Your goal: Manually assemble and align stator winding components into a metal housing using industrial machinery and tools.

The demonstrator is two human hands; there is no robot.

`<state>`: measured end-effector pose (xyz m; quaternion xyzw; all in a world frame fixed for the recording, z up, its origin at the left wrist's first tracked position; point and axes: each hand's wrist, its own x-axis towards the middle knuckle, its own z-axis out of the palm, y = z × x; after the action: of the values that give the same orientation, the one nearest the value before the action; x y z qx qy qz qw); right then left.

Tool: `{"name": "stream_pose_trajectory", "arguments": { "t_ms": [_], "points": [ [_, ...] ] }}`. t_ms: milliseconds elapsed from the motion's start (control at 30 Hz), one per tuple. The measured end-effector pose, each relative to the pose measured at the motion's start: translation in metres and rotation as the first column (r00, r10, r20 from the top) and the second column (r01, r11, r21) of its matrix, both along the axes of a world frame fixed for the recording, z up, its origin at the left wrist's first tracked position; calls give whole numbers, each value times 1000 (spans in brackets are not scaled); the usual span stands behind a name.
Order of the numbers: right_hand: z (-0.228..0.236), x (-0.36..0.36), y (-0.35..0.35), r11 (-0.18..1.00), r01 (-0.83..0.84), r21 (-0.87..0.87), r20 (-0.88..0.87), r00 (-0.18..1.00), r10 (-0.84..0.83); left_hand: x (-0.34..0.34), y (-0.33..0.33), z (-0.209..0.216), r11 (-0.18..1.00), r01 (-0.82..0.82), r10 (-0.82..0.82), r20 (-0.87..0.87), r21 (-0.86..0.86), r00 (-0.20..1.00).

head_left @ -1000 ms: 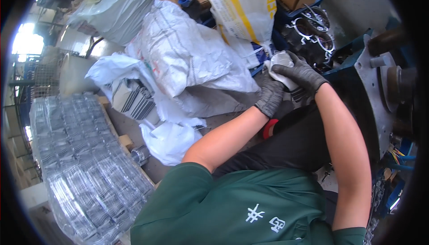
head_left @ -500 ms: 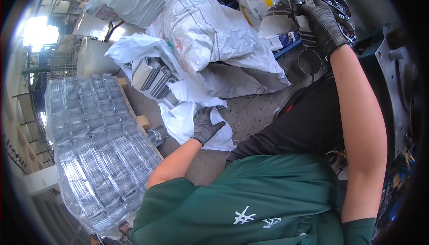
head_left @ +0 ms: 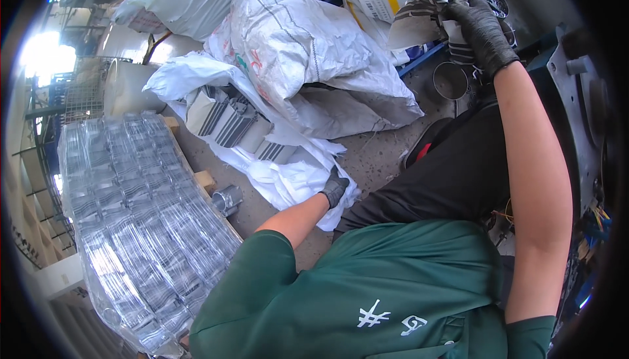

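Note:
My left hand, in a dark grey glove, is closed on the near edge of a white plastic bag on the floor. Inside the bag's spread mouth lie several folded cloth pieces, off-white with dark stripes. Up at the far right, my gloved right hand grips a bunched striped cloth of the same kind, which hangs below and beside the fingers. The fingertips of that hand are partly hidden by the folds.
A large white woven sack slumps behind the bag. To the left stands a plastic-wrapped stack of metallic parts, with a short metal tube beside it. A round metal pan is below my right hand, and machinery borders the right.
My left hand has moved right and closed on the bag's edge, drawing it out. More striped cloth shows in the bag. My right hand has barely shifted, still holding its cloth.

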<state>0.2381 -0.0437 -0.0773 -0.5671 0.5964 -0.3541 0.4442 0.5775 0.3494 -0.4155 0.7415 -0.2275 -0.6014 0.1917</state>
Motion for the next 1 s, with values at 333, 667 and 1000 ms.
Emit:
{"name": "stream_pose_trajectory", "arguments": {
  "t_ms": [333, 667, 1000],
  "points": [
    [-3, -12, -4, 999, 8, -33, -119, 993, -12, -61, 38, 56, 912, 75, 100, -397, 404, 912],
    [-10, -13, -11, 991, -32, -126, -90, 996, 21, 17, -60, 100, 579, 811, -790, 298, 78, 535],
    [7, -15, -5, 991, -15, -133, -65, 998, 6, 151, -136, 217, -268, 912, -712, 574, 311, -405]
  ]
}}
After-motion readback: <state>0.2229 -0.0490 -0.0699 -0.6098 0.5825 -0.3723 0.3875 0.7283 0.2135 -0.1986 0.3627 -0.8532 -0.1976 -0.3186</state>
